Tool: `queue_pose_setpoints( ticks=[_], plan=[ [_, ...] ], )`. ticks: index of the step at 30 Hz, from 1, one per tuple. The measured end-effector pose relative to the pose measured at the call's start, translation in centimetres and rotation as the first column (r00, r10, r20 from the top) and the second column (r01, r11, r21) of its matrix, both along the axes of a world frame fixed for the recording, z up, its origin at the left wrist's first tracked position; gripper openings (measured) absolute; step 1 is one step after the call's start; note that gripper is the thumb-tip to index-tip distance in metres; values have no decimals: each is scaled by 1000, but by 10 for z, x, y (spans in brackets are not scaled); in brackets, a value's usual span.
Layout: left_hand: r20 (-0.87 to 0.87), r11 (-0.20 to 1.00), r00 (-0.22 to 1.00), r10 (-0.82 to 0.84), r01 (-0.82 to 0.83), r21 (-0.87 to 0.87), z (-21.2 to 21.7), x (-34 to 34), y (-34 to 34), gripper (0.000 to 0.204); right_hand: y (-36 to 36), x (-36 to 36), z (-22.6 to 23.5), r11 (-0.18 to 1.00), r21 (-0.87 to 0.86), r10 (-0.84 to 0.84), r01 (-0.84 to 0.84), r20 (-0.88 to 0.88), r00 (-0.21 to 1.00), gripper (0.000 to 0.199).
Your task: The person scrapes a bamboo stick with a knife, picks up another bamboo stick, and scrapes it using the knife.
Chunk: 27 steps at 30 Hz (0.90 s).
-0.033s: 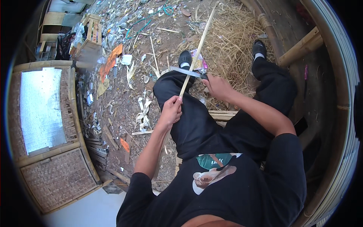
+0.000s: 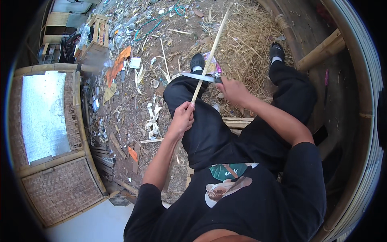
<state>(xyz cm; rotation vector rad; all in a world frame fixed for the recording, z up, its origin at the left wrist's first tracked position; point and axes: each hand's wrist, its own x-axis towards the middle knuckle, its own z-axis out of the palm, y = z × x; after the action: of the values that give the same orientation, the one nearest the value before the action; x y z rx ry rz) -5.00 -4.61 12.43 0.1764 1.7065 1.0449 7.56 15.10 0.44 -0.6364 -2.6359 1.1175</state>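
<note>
My left hand, over my left thigh, is closed around the lower end of a long, pale bamboo strip. From there the strip slants up and slightly right, away from me, past my left knee. My right hand is wrapped around the dark handle of a knife. Its blade points left and crosses the strip a short way beyond my left fingers. The blade looks in contact with the strip, though the exact touching edge is too small to make out.
Dry straw-like shavings lie in a heap between my feet. Litter, an orange scrap and pale peelings cover the ground at left. A wooden crate stands far left, a woven bamboo panel nearer. Bamboo poles line the right.
</note>
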Motion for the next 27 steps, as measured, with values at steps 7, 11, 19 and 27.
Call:
queue_pose_setpoints(
  ticks=[7,11,19,27],
  plan=[
    [-126,999,991,-33,34,5,-12,7,0,24,-12,5,21,997,-75,19,-14,65,998,42],
    [-189,999,981,-49,45,-29,-9,12,4,25,16,2,0,998,61,-31,29,20,999,41],
    [-289,995,952,-101,104,-5,-21,12,2,25,17,-4,-1,990,13,-142,142,79,987,39],
    [-251,998,966,-61,54,-34,-12,12,3,26,11,-2,-15,996,30,-92,89,85,992,41]
  ],
)
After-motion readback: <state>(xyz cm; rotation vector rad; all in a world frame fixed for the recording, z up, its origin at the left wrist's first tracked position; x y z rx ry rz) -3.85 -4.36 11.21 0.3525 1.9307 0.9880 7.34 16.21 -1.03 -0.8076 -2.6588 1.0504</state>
